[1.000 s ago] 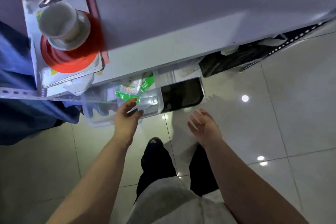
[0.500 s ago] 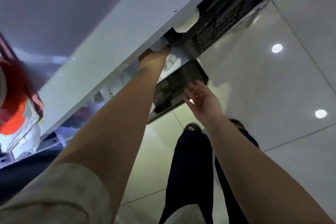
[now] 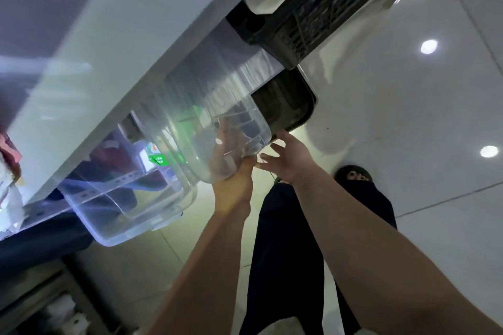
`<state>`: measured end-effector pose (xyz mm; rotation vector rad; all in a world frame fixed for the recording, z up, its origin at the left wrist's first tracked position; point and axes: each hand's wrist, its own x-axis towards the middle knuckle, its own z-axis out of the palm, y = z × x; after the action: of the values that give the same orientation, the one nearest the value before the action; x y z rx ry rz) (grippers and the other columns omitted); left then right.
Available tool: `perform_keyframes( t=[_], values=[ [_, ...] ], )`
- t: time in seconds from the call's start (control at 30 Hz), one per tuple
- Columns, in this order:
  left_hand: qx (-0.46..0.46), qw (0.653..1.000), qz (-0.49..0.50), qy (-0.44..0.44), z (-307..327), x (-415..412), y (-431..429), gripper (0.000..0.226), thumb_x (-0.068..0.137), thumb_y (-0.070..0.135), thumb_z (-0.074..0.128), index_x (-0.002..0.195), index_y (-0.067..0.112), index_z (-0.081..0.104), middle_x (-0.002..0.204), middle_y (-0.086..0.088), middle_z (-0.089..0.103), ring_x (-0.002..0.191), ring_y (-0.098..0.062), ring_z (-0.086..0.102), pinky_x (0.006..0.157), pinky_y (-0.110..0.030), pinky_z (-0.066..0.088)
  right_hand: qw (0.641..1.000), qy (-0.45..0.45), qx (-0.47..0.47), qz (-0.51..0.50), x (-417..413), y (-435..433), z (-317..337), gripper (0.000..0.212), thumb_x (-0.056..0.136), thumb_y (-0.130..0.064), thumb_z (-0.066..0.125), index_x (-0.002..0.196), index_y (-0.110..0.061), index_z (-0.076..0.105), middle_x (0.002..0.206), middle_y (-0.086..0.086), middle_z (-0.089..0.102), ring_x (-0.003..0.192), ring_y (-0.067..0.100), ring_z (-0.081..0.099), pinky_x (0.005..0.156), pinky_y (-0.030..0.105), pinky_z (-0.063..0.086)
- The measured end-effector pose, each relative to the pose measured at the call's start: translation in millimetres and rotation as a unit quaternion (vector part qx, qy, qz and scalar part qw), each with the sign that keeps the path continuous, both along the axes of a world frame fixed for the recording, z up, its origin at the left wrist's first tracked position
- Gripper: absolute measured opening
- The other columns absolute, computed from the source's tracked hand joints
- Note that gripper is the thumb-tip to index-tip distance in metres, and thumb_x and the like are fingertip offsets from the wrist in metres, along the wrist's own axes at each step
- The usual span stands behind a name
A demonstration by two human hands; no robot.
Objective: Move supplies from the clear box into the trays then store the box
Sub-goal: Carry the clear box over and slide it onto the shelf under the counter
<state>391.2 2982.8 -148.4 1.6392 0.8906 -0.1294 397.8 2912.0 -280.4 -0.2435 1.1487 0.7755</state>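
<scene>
Head view, looking steeply down along the worktop edge.

- Worktop (image 3: 122, 35): white, runs diagonally from lower left to upper right. Its front edge overhangs the items below.
- Clear box (image 3: 196, 106): sticks out from under the worktop edge, tilted, with its near corner lowest. Walls are transparent; contents cannot be told because of blur and reflections.
- Left hand (image 3: 231, 171): grips the near corner of the clear box. The palm is under the corner, and the fingers (image 3: 226, 144) curl up behind the wall, seen through the plastic.
- Right hand (image 3: 287, 158): open, fingers (image 3: 283, 139) spread, just beside the same corner of the box on its right. Whether the fingertips touch the rim cannot be told.
- Second box (image 3: 130, 215): also clear, lower and to the left of the first, partly under the worktop. A perforated metal strip (image 3: 109, 185) shows through its wall.
- Green packet (image 3: 159, 159): seen through the plastic between the two boxes. Which box holds it cannot be told.
- Black tray (image 3: 283, 106): just right of the clear box, rounded corner pointing outward, its upper part hidden by the clear box.
- Black crate (image 3: 307, 16): latticed, above the tray along the worktop edge.
- Floor (image 3: 408, 130): pale glossy tiles with round light reflections.
- Dark trousers (image 3: 288, 253) and a dark shoe (image 3: 353, 174) lie below the arms.
</scene>
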Motion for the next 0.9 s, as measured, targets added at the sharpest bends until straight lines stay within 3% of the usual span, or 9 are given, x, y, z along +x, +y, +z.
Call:
perform_keyframes(
  t=[0.07, 0.27, 0.33, 0.4, 0.5, 0.57, 0.63, 0.77, 0.9],
  values=[
    [-0.018, 1.000, 0.013, -0.006, -4.0, -9.5, -1.7, 0.074, 0.082, -0.021, 0.052, 0.111, 0.046, 0.059, 0.110, 0.009, 0.068, 0.104, -0.008, 0.062, 0.091, -0.037, 0.047, 0.999, 0.024, 0.014, -0.023, -7.4, 3.7, -12.7, 0.022, 0.087, -0.018, 0.060, 0.107, -0.007, 0.059, 0.124, 0.014, 0.051, 0.108, 0.043, 0.056, 0.094, 0.065, 0.043],
    [-0.050, 0.995, -0.081, -0.033, -6.4, -11.9, 10.1, 0.066, 0.084, -0.007, 0.061, 0.124, 0.044, 0.052, 0.111, 0.018, 0.068, 0.111, -0.007, 0.060, 0.095, -0.035, 0.047, 0.987, 0.019, 0.101, -0.121, -11.8, 24.7, -44.7, 0.042, 0.097, -0.020, 0.052, 0.132, 0.001, 0.047, 0.133, 0.021, 0.054, 0.110, 0.038, 0.060, 0.091, 0.051, 0.051],
    [-0.047, 0.993, -0.108, -0.026, 1.9, -10.4, 16.2, 0.063, 0.082, 0.006, 0.067, 0.130, 0.039, 0.045, 0.115, 0.018, 0.066, 0.117, -0.005, 0.056, 0.102, -0.040, 0.044, 0.988, 0.018, 0.089, -0.128, -3.5, 33.8, -49.4, 0.040, 0.094, -0.013, 0.055, 0.130, 0.003, 0.049, 0.123, 0.022, 0.057, 0.099, 0.033, 0.063, 0.098, 0.044, 0.048],
    [-0.054, 0.991, -0.117, -0.023, 16.0, -9.3, 23.8, 0.074, 0.076, 0.022, 0.078, 0.138, 0.035, 0.039, 0.124, 0.009, 0.063, 0.125, -0.014, 0.052, 0.105, -0.049, 0.041, 0.987, 0.047, 0.057, -0.141, 1.2, 39.6, -54.7, 0.032, 0.090, -0.002, 0.056, 0.121, 0.007, 0.053, 0.106, 0.021, 0.058, 0.087, 0.028, 0.063, 0.104, 0.039, 0.044],
    [-0.117, 0.986, -0.097, -0.067, 42.7, -5.1, 34.9, 0.092, 0.072, 0.038, 0.078, 0.147, 0.026, 0.026, 0.140, -0.014, 0.050, 0.128, -0.037, 0.047, 0.100, -0.057, 0.042, 0.991, 0.039, 0.036, -0.123, 0.9, 38.3, -55.9, 0.011, 0.087, 0.001, 0.058, 0.097, 0.004, 0.060, 0.091, 0.015, 0.059, 0.075, 0.020, 0.062, 0.088, 0.026, 0.052],
    [-0.121, 0.985, -0.093, -0.083, 55.3, 0.3, 41.4, 0.089, 0.077, 0.033, 0.075, 0.148, 0.027, 0.022, 0.139, -0.019, 0.049, 0.125, -0.041, 0.049, 0.099, -0.065, 0.039, 0.995, 0.034, 0.023, -0.090, 1.9, 34.0, -56.9, 0.006, 0.086, 0.000, 0.060, 0.091, 0.002, 0.062, 0.084, 0.012, 0.059, 0.069, 0.017, 0.061, 0.066, 0.022, 0.055],
    [-0.117, 0.983, -0.125, -0.072, 61.2, 6.1, 46.3, 0.084, 0.080, 0.022, 0.071, 0.147, 0.034, 0.023, 0.136, -0.018, 0.052, 0.122, -0.039, 0.052, 0.095, -0.068, 0.039, 0.998, 0.039, -0.004, -0.045, 6.1, 26.9, -58.3, 0.005, 0.086, -0.003, 0.062, 0.087, 0.002, 0.063, 0.079, 0.010, 0.059, 0.064, 0.015, 0.060, 0.055, 0.020, 0.053],
    [-0.126, 0.975, -0.178, -0.048, 64.4, 8.6, 55.7, 0.083, 0.080, 0.010, 0.066, 0.144, 0.042, 0.025, 0.134, -0.023, 0.052, 0.120, -0.041, 0.054, 0.089, -0.066, 0.045, 0.999, 0.018, -0.033, 0.005, 9.2, 11.2, -59.8, 0.005, 0.086, -0.005, 0.062, 0.088, 0.000, 0.064, 0.079, 0.010, 0.059, 0.074, 0.016, 0.060, 0.065, 0.024, 0.056],
    [-0.162, 0.970, -0.182, -0.020, 63.2, -10.2, 80.0, 0.088, 0.081, -0.003, 0.054, 0.147, 0.043, 0.017, 0.140, -0.027, 0.042, 0.124, -0.047, 0.046, 0.086, -0.063, 0.048, 0.999, 0.001, -0.007, -0.035, 0.5, 0.2, -60.0, 0.014, 0.093, 0.000, 0.050, 0.082, -0.007, 0.056, 0.068, 0.005, 0.056, 0.066, 0.014, 0.055, 0.056, 0.020, 0.050]
  ],
)
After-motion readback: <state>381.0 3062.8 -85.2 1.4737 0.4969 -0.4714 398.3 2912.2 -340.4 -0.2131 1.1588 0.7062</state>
